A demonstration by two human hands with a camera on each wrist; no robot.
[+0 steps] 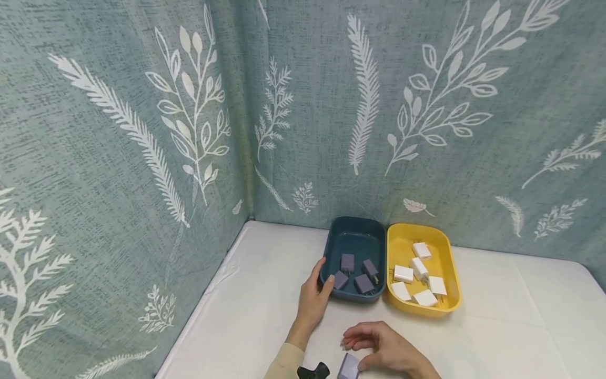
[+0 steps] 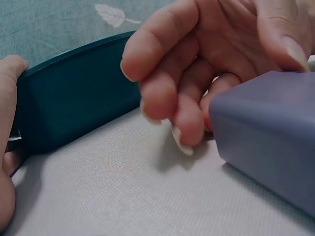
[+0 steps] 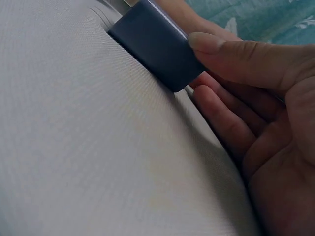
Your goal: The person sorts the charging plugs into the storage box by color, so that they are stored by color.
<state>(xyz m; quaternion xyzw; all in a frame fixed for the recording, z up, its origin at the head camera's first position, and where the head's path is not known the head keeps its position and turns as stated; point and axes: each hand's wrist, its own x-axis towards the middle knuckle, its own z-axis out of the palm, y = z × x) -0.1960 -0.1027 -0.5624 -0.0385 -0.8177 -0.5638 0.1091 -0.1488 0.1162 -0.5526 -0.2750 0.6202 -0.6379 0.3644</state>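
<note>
My left hand point(image 1: 313, 297) grips the near left corner of the dark blue tray point(image 1: 362, 299), its thumb at the rim. Several purple charger plugs point(image 1: 347, 262) lie inside that tray. A loose purple charger plug point(image 1: 349, 366) lies on the white cloth in front of my right hand point(image 1: 385, 345). The right wrist view shows the thumb point(image 3: 206, 43) touching an edge of this plug, while the other fingers hang loosely bent. In the left wrist view, those fingers point(image 2: 162, 93) are apart from the plug's near face point(image 2: 266, 152).
A yellow tray point(image 1: 456, 287) with several white charger plugs point(image 1: 425, 298) stands right of the blue one. Behind both hangs a teal leaf-patterned curtain point(image 1: 312, 105), which also runs along the left side. A black object point(image 1: 313, 371) shows at the bottom edge near the left sleeve.
</note>
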